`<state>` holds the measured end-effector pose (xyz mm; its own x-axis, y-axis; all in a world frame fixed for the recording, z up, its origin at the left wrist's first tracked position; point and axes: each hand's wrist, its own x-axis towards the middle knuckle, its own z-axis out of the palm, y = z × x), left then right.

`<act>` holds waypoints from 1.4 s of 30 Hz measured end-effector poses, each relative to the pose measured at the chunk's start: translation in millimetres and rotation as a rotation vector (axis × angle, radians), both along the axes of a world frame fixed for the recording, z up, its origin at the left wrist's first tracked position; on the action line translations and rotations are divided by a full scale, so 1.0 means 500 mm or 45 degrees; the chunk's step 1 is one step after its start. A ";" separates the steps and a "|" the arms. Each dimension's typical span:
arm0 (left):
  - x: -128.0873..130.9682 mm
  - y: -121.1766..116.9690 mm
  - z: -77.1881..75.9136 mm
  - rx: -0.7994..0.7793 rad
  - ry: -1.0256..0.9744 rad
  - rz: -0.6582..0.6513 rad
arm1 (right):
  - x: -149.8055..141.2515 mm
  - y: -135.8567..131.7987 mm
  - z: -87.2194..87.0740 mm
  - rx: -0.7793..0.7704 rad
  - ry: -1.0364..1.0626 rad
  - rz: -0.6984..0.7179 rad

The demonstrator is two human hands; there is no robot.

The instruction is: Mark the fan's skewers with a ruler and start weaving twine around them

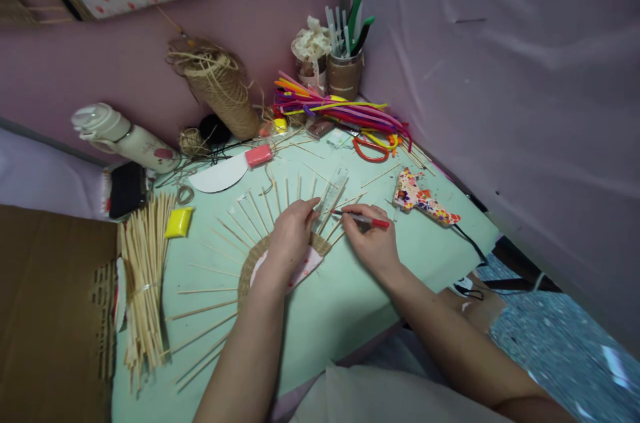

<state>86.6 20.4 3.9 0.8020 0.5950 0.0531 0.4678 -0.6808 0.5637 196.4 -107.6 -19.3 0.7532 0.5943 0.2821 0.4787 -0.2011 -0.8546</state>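
Left hand: in over the half-round piece, this left hand [293,236] has its fingers close together by the near end of the clear ruler [334,191]; whether they pinch it, I cannot tell.
Right hand: here the right hand [373,240] has its fingers closed round a red-ended pen [373,220], the tip pointing left, close by the ruler.
Half-round piece: on the pale green table [335,336], partly under the left hand and forearm, the half-round piece [306,267] shows pink spotted cloth and a brown woven band [245,278], with thin sticks [207,308] fanning out from the rim.
Ruler: lying slantwise among the upper sticks, between the two hands.
Left side: a bundle of sticks [145,276], with a yellow packet [179,222] just beside it; behind, a tilted pale bottle [127,140].
Back: a leaning twine spool [220,86], a white half disc [219,174] touching a pink packet [259,156], and bright pipe cleaners [345,111] in a heap.
Right side: red-handled scissors [371,151], then a flowery glue gun [417,198] with its cord running off the table edge.
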 end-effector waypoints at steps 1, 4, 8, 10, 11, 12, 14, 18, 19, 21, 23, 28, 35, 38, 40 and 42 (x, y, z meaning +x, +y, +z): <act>0.000 0.000 0.000 0.002 0.002 0.001 | 0.000 0.000 -0.001 -0.002 0.002 -0.007; -0.001 0.000 -0.001 0.003 0.001 -0.002 | 0.000 0.000 -0.003 0.001 0.001 -0.015; -0.001 0.001 -0.002 0.004 0.009 0.003 | 0.000 -0.001 -0.003 0.017 -0.007 -0.013; -0.001 0.000 -0.001 0.002 0.013 0.008 | 0.000 -0.001 -0.003 0.024 -0.007 -0.011; -0.001 0.000 -0.001 0.000 0.013 0.007 | 0.000 -0.001 -0.003 0.028 -0.008 -0.009; -0.001 0.000 0.000 -0.003 0.013 0.006 | 0.000 -0.001 -0.002 0.030 -0.010 -0.008; -0.001 -0.001 0.001 -0.003 0.013 0.005 | -0.001 -0.001 -0.001 0.029 -0.013 -0.005; 0.000 -0.001 0.001 -0.003 0.010 0.006 | -0.001 -0.001 -0.001 0.016 -0.006 0.001; 0.000 0.000 0.001 -0.006 0.008 0.005 | -0.001 0.000 -0.002 0.016 -0.004 0.002; -0.001 0.000 0.000 -0.012 0.002 0.001 | 0.000 0.000 -0.003 0.020 0.001 0.002; -0.001 0.001 0.000 -0.017 0.000 -0.006 | 0.000 -0.001 -0.005 0.017 0.001 -0.006; -0.001 0.000 0.001 -0.011 0.009 0.019 | 0.000 -0.001 -0.004 0.003 -0.006 -0.011; -0.001 0.000 -0.001 -0.008 -0.005 0.005 | 0.000 -0.001 -0.005 0.021 -0.006 -0.004; -0.002 0.001 -0.003 -0.012 -0.011 0.006 | 0.000 -0.001 -0.005 0.008 -0.006 -0.016; -0.002 0.001 -0.004 -0.014 -0.015 0.008 | 0.000 -0.001 -0.004 0.005 -0.010 -0.016; -0.003 0.001 -0.005 -0.014 -0.015 0.007 | 0.000 -0.001 -0.004 0.011 -0.017 -0.012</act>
